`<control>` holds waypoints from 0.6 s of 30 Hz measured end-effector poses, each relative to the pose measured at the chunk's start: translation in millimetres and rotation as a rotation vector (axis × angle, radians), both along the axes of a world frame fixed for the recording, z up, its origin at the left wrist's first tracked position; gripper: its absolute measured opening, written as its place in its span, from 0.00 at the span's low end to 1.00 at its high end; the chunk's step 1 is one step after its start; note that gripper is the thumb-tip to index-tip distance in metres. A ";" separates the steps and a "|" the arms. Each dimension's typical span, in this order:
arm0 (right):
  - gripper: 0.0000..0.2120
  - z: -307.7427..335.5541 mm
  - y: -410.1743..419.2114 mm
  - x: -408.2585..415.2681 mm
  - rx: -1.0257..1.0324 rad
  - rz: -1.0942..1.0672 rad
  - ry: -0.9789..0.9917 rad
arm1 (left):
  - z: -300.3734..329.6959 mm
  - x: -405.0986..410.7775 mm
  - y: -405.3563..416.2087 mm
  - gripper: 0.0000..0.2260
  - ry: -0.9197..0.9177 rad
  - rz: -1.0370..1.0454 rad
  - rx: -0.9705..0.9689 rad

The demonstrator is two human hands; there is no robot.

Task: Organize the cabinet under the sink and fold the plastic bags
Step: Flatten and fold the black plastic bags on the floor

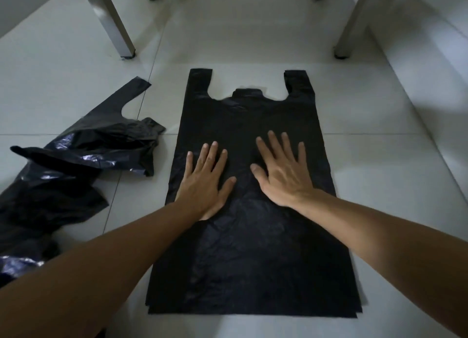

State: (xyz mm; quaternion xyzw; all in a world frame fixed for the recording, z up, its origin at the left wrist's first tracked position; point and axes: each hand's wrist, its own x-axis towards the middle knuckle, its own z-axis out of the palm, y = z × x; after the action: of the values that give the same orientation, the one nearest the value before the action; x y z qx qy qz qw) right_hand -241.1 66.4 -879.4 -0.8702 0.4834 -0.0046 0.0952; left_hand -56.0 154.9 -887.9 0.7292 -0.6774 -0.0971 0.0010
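A black plastic bag (253, 256) lies spread flat on the pale tiled floor, its two handles pointing away from me. Both my hands lie on its middle with fingers straight and spread. My left hand (206, 179) presses the bag's left half, near its left edge. My right hand (282, 170) presses the right half, a short gap from the left hand. To the left, a heap of crumpled black plastic bags (73, 165) rests on the floor, one handle sticking out toward the far side.
Two grey furniture legs stand on the floor beyond the bag, the left leg (114, 23) and the right leg (350, 26). A pale wall or panel (430, 66) slants along the right side. Bare floor tiles (367, 160) lie right of the flat bag.
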 end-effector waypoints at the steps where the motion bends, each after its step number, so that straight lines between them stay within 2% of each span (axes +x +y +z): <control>1: 0.32 -5.2 11.8 -1.2 0.009 0.008 0.041 | -2.0 -0.2 6.4 0.36 -0.013 -0.019 0.009; 5: 0.35 -19.6 27.3 -15.5 0.047 -0.005 0.148 | -13.2 2.6 26.1 0.36 -0.063 -0.036 0.053; 14: 0.40 -17.5 34.8 -56.2 0.061 -0.130 0.200 | -14.8 12.4 43.3 0.37 -0.071 0.005 0.047; 18: 0.38 -13.8 75.3 -61.8 0.036 0.000 0.174 | -3.6 2.4 55.9 0.38 -0.056 -0.016 0.018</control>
State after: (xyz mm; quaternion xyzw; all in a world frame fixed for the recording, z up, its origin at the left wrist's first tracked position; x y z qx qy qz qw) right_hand -303.0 141.6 -893.1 -0.8654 0.4899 0.0797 0.0687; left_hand -53.6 210.8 -891.5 0.7263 -0.6819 -0.0829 -0.0253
